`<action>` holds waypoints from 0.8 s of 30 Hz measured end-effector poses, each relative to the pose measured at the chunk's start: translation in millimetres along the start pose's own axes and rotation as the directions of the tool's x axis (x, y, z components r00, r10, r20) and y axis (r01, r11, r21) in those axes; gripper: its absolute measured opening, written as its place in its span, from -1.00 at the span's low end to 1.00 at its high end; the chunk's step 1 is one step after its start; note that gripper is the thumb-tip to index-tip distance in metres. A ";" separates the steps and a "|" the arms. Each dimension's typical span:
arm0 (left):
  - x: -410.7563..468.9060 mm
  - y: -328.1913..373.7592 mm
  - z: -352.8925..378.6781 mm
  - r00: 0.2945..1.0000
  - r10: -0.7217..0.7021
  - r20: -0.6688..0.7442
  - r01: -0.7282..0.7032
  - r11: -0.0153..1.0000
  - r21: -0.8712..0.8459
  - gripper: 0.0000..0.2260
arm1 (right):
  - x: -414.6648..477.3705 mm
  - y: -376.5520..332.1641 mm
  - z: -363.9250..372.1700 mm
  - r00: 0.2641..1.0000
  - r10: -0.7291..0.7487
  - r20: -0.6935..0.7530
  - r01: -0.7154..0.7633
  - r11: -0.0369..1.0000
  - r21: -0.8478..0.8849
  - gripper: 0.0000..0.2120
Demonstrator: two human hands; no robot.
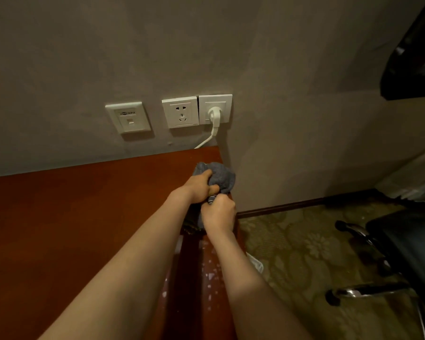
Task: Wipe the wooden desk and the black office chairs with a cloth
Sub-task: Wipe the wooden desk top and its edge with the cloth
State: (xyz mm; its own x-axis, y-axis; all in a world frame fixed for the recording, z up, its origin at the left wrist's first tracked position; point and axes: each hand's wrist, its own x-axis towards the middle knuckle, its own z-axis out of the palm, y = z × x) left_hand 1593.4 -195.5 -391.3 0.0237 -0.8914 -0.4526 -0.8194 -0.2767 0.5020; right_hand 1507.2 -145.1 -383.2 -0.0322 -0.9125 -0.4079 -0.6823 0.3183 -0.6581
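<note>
A bunched grey-blue cloth (221,177) sits at the far right corner of the reddish-brown wooden desk (71,217). My left hand (198,185) grips the cloth from the left, with the thumb curled under it. Just below, my right hand (217,214) is closed on the cloth's lower end at the desk's right edge. A black office chair (402,244) with chrome armrests stands on the floor at the right, away from both hands.
The wall behind the desk carries a network port (128,117), an unused socket (180,112) and a socket with a white plug (215,113) whose cord drops behind the desk. Patterned carpet (292,246) covers the floor. A dark object (412,60) hangs at the upper right.
</note>
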 end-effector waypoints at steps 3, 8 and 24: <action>-11.3 7.6 10.9 1.000 -0.011 0.029 0.010 1.000 0.014 -0.65 | -13.2 12.0 -6.0 1.000 0.016 0.001 -0.016 1.000 -0.001 -0.87; -31.9 27.2 31.8 0.998 -0.011 0.063 0.008 0.999 0.052 -0.62 | -33.7 34.9 -18.0 0.999 0.048 0.003 -0.048 0.999 -0.015 -0.84; -65.5 109.5 104.2 0.992 -0.122 -0.031 0.125 0.979 0.159 -0.62 | -65.8 106.0 -77.4 0.977 0.209 -0.031 -0.204 0.972 0.121 -0.78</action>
State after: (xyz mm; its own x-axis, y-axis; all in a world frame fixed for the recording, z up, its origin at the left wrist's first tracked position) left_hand 1442.5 -130.0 -383.4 0.1415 -0.8618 -0.4870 -0.8905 -0.3257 0.3176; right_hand 1380.4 -71.2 -377.1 -0.1968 -0.8333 -0.5165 -0.5682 0.5263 -0.6326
